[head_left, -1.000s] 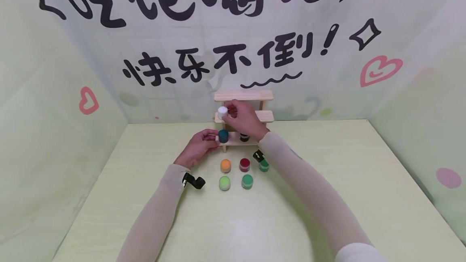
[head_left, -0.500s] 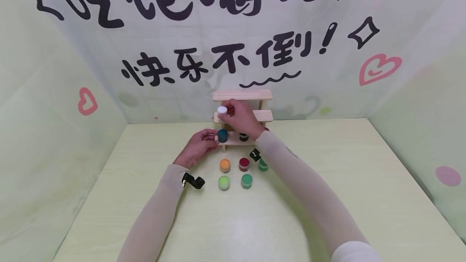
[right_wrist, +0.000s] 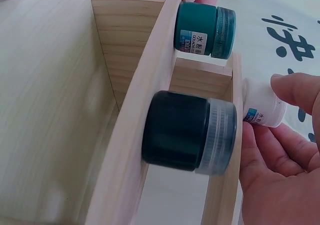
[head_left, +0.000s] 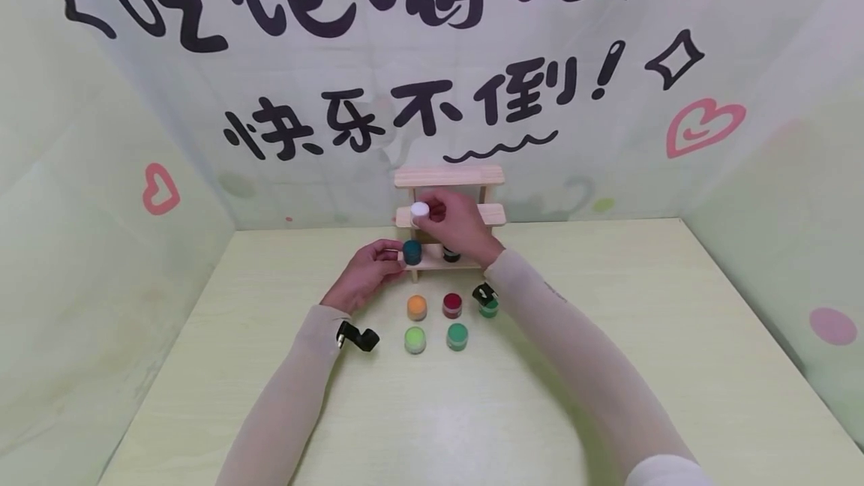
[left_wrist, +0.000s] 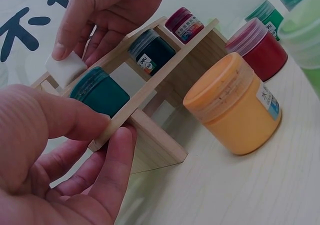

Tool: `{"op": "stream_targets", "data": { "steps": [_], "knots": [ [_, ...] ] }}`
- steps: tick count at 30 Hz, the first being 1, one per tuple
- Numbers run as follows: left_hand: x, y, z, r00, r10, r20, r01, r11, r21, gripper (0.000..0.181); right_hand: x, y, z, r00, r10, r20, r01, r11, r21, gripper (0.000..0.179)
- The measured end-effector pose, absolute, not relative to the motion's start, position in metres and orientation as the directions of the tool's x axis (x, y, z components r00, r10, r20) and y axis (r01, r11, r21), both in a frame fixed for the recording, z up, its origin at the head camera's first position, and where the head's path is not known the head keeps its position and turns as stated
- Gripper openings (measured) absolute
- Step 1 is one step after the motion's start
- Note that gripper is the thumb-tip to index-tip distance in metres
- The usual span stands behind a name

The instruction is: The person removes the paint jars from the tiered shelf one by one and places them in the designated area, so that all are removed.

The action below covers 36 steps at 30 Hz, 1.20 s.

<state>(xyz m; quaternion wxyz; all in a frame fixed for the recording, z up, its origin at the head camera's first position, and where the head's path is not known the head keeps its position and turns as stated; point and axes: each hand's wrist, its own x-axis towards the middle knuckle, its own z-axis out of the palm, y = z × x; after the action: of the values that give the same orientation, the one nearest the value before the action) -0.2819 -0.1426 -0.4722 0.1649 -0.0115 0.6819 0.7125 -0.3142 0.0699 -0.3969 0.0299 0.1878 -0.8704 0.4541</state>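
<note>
My right hand holds a white paint jar between thumb and fingers, at the left part of the middle shelf of a small wooden stepped rack. In the right wrist view the jar's base is at the shelf board; whether it bears on it I cannot tell. My left hand grips the left end of the rack's bottom shelf, thumb above and fingers beneath. Beside that thumb a teal paint jar stands on the bottom shelf. Further along it are a black jar and a dark red jar.
Several paint jars stand on the table before the rack: orange, red, green, light green and another green jar. A printed cloth wall rises close behind the rack.
My right hand has shifted slightly to the right with the white jar over the last half second. The left hand keeps its grip on the rack.
</note>
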Motion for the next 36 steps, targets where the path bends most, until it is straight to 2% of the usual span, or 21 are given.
{"op": "stream_targets", "data": {
  "steps": [12,20,36],
  "knots": [
    [-0.282,-0.144,-0.473,-0.942,0.199,-0.271,-0.274,0.011,0.962,0.042,-0.296,0.087,-0.398,-0.924,-0.316,0.216,-0.354,0.492,-0.795,0.04],
    [-0.282,-0.145,-0.473,-0.945,0.194,-0.264,-0.267,0.011,0.964,0.042,-0.285,0.098,-0.402,-0.928,-0.31,0.204,-0.343,0.507,-0.791,0.036],
    [-0.283,-0.142,-0.473,-0.949,0.21,-0.236,-0.239,0.008,0.971,0.042,-0.252,0.132,-0.415,-0.916,-0.348,0.201,-0.346,0.431,-0.833,0.034]
  ]
}}
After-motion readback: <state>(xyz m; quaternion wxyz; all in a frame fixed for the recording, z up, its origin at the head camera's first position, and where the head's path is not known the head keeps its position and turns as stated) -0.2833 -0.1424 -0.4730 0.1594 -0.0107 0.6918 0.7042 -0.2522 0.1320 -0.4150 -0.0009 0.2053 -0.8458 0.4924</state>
